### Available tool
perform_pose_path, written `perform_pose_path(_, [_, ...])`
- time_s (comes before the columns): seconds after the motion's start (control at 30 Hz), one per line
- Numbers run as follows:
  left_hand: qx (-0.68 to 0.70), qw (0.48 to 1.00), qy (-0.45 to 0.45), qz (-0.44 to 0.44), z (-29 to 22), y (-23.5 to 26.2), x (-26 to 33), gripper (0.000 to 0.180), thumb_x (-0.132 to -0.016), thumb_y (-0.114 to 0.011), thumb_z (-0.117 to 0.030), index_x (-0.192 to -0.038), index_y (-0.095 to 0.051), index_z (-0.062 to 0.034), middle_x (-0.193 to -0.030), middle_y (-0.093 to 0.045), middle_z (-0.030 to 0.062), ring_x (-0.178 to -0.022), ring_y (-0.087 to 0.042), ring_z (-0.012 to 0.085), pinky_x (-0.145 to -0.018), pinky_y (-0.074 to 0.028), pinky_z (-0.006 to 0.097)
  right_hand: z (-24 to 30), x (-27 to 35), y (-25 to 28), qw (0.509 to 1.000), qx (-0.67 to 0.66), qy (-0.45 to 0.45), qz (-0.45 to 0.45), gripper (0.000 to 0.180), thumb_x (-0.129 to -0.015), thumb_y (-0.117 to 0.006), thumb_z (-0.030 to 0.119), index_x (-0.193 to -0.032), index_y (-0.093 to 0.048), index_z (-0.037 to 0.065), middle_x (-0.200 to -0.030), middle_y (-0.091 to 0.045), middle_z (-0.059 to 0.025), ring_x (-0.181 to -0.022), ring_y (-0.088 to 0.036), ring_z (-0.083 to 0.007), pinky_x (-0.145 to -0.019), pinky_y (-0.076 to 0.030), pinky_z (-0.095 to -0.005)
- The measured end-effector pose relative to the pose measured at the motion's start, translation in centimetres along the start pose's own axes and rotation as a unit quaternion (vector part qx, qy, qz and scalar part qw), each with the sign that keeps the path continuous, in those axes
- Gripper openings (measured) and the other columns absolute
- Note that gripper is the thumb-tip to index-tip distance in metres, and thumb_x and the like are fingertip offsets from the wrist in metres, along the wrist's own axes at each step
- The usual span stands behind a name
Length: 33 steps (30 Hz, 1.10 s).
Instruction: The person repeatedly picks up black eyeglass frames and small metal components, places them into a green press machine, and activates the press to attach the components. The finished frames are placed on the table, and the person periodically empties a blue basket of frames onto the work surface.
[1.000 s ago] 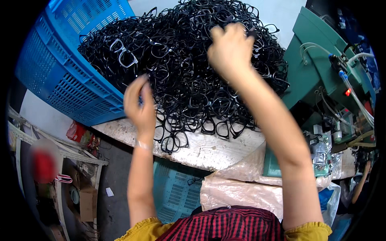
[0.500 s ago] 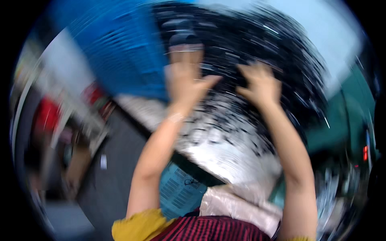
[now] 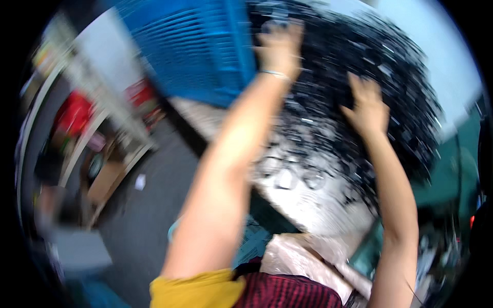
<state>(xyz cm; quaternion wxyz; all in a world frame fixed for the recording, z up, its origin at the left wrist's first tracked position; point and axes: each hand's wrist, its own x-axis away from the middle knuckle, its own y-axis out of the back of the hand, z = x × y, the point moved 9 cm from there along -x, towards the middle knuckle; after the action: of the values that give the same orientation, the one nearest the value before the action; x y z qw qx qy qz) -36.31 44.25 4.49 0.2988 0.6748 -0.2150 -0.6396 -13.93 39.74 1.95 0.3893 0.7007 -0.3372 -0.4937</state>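
Observation:
A big heap of thin black ring-shaped pieces (image 3: 328, 77) spreads over a pale work surface (image 3: 328, 215); single loops show at its near edge. My left hand (image 3: 280, 51), with a thin band at the wrist, reaches to the far part of the heap beside the blue crate (image 3: 205, 56). Its fingers are apart, though blurred, and something pale blue lies at their tips, too smeared to name. On the right side of the heap rests my right hand (image 3: 370, 105), fingers spread and thumb out, with black pieces around and under it.
A crumpled pale plastic sheet (image 3: 303, 262) lies at the near edge against my striped apron. At left, beyond the grey floor (image 3: 154, 185), stands a shelf rack (image 3: 97, 113) with red items and a cardboard box (image 3: 106, 179). Green surfaces (image 3: 431, 179) border the right.
My left hand has reached farther away and to the right over the heap. The view has shifted, so the crate and heap sit more to the right. My right hand stays spread.

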Motion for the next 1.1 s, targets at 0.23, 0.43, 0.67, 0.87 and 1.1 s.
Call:
perform_pose_path(0.23, [0.013,0.995,-0.016,0.093,-0.3,-1.9,-4.2,0.112,-0.067,-0.081,-0.018,-0.157,-0.017,-0.0371,-0.132,-0.051,0.0168,-0.118,-0.051,0.0481,-0.085,-0.057,0.054,-2.1,0.3,-2.7,0.999,0.03,-0.012,0.017,0.103,-0.075,-0.08,0.045,-0.157,-0.02,0.029,-0.153,-0.04,-0.0161,-0.148,-0.026,-0.0313,-0.1,-0.047,-0.0461])
perform_pose_path(0.43, [0.061,0.994,-0.044,0.075,-0.6,-2.5,-5.0,0.107,-0.068,-0.072,-0.009,-0.157,-0.019,-0.0345,-0.129,-0.056,0.0132,-0.108,-0.054,0.0467,-0.084,-0.056,0.049,-0.2,-0.5,-5.1,0.996,0.081,-0.01,-0.035,0.076,-0.085,-0.061,0.018,-0.154,-0.03,0.028,-0.151,-0.039,-0.0231,-0.147,-0.027,-0.0351,-0.108,-0.02,-0.0747])
perform_pose_path(0.67, [0.073,0.964,-0.257,-0.006,-5.8,2.5,-3.8,0.076,-0.067,-0.075,-0.005,-0.136,-0.055,-0.029,-0.122,-0.061,0.0061,-0.103,-0.057,0.036,-0.082,-0.057,0.042,-3.2,-0.7,-3.4,0.998,-0.009,-0.044,-0.049,0.076,-0.087,-0.064,0.018,-0.154,-0.031,0.031,-0.152,-0.042,-0.0175,-0.145,-0.034,-0.0288,-0.107,-0.033,-0.0606])
perform_pose_path(0.87, [0.042,0.885,-0.462,-0.024,-13.5,5.3,0.9,0.09,-0.064,-0.072,0.004,-0.143,-0.049,-0.0334,-0.126,-0.058,0.0066,-0.104,-0.056,0.0336,-0.085,-0.055,0.04,-4.2,1.5,-1.8,0.992,-0.109,-0.038,-0.052,0.069,-0.079,-0.071,0.022,-0.144,-0.047,0.027,-0.15,-0.044,-0.0157,-0.145,-0.035,-0.0265,-0.098,-0.045,-0.0473])
perform_pose_path(1.1, [0.084,0.836,-0.541,-0.015,-20.3,13.8,1.6,0.066,-0.072,-0.066,-0.004,-0.135,-0.055,-0.0213,-0.118,-0.056,0.011,-0.104,-0.054,0.0329,-0.084,-0.053,0.044,-10.8,2.5,-2.1,0.835,-0.495,-0.24,-0.002,0.023,-0.083,-0.066,0.026,-0.088,-0.075,0.005,-0.097,-0.073,-0.017,-0.095,-0.069,-0.035,-0.084,-0.054,-0.0472])
